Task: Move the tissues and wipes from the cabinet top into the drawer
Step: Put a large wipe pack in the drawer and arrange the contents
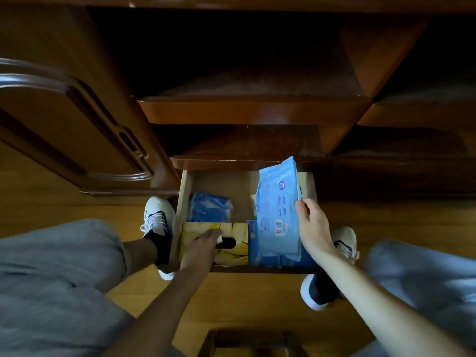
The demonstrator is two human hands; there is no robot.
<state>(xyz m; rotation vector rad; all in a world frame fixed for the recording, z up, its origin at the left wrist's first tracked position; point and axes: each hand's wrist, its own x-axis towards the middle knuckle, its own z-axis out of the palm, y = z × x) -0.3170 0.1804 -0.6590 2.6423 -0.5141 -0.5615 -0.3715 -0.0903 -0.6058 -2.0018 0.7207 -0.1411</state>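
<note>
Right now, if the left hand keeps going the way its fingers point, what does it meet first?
The left hand already lies over the yellow tissue box; straight on, it would likely meet the blue packet behind the box. Depth is unclear.

cabinet (77,130): glossy wood | wipes pack (279,210): shiny plastic | drawer (183,202): matt wood

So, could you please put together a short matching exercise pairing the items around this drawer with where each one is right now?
Things:
1. light blue wipes pack
2. yellow tissue box
3. dark blue packet
4. left hand

Places:
A. back left of the drawer
B. held by the right hand above the drawer
C. resting on the tissue box
D. front left of the drawer

Pairs: 1-B, 2-D, 3-A, 4-C
</note>
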